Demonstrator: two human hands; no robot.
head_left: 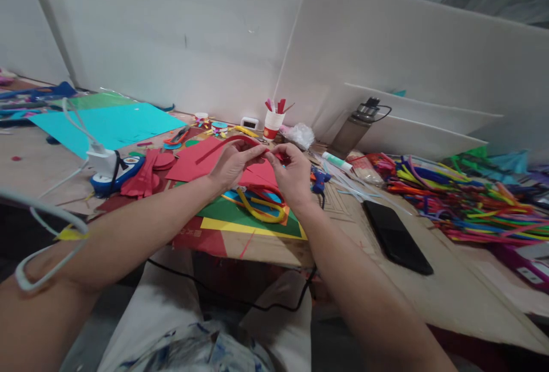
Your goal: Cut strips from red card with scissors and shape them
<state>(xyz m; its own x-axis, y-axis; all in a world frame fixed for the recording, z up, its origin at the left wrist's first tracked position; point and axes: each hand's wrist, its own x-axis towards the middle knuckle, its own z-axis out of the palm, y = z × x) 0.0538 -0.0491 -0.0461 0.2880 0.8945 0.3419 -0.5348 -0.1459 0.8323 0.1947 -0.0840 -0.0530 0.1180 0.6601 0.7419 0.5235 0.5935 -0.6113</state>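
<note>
Above the middle of the table, a narrow red strip [240, 138] runs between my hands and curves away to the left. My left hand [234, 163] pinches it between thumb and fingers. From the other side, my right hand [292, 173] grips its end with the fingertips; the exact hold is partly hidden. Below my hands lie red sheets [189, 165], a green sheet [218, 209] and a yellow sheet [240, 231]. On these rests a yellow loop [268, 216], with red and blue pieces beside it.
Ahead stands a paper cup [272, 125] of pens. To its right are a bottle [351, 130], a glue stick [337, 162], a black phone [397, 237] and a heap of pipe cleaners [463, 200]. Leftward lie a blue power strip [105, 186] and a turquoise sheet [124, 126]. White boards [171, 34] stand behind.
</note>
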